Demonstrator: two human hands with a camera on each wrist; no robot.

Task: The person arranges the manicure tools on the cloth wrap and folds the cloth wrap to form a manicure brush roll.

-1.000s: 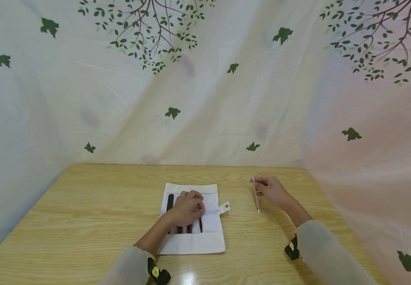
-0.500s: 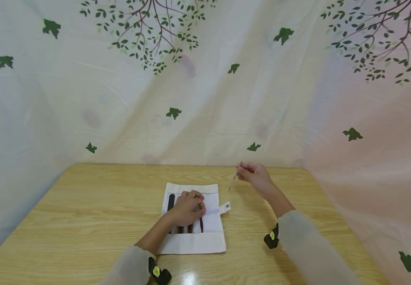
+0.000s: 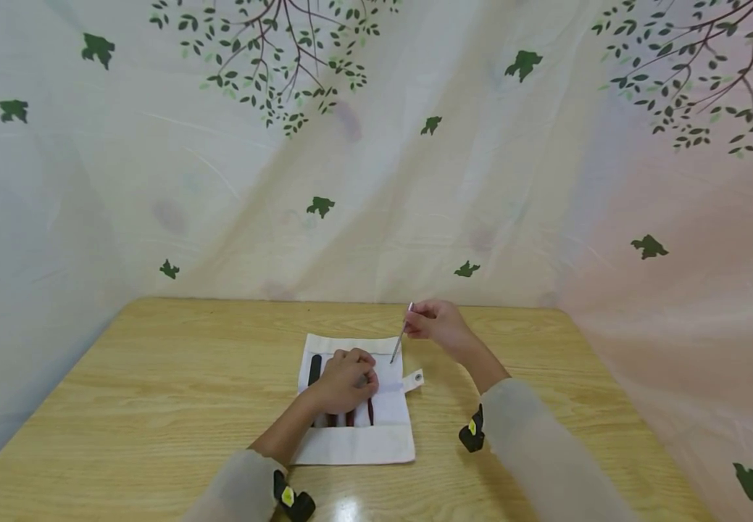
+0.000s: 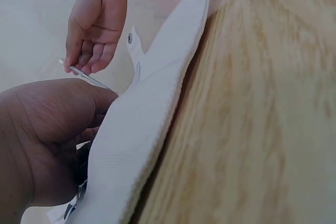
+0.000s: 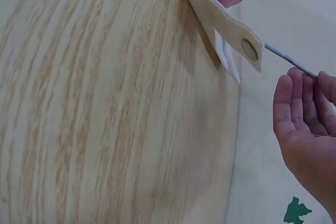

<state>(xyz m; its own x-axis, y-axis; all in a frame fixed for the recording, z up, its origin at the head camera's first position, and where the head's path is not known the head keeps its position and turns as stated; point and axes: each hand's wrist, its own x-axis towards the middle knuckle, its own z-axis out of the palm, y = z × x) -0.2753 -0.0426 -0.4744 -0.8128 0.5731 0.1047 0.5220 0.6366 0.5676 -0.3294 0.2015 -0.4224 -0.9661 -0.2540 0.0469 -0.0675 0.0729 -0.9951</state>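
Note:
A white fabric tool roll (image 3: 359, 445) lies unfolded on the table, its snap strap (image 3: 413, 380) sticking out to the right. My left hand (image 3: 343, 380) rests over its middle with bent fingers, covering much of the tools; whether it grips one is hidden. A black tool (image 3: 314, 370) and several slim tools, one of them reddish brown (image 3: 370, 412), sit in the roll. My right hand (image 3: 438, 326) pinches a slim silver rod-like tool (image 3: 400, 342) near its upper end. The tool tilts, its lower tip over the roll's upper right part. In the right wrist view, the strap hides the tip of that silver tool (image 5: 291, 62).
The wooden table (image 3: 154, 391) extends around the roll on both sides. Behind it hangs a pale curtain (image 3: 376, 239) printed with leaves and branches. A black camera is strapped to each wrist.
My right hand has carried the silver tool leftward from beside the roll to above its upper right part, and the tool's tilt has changed. My left hand has stayed in place.

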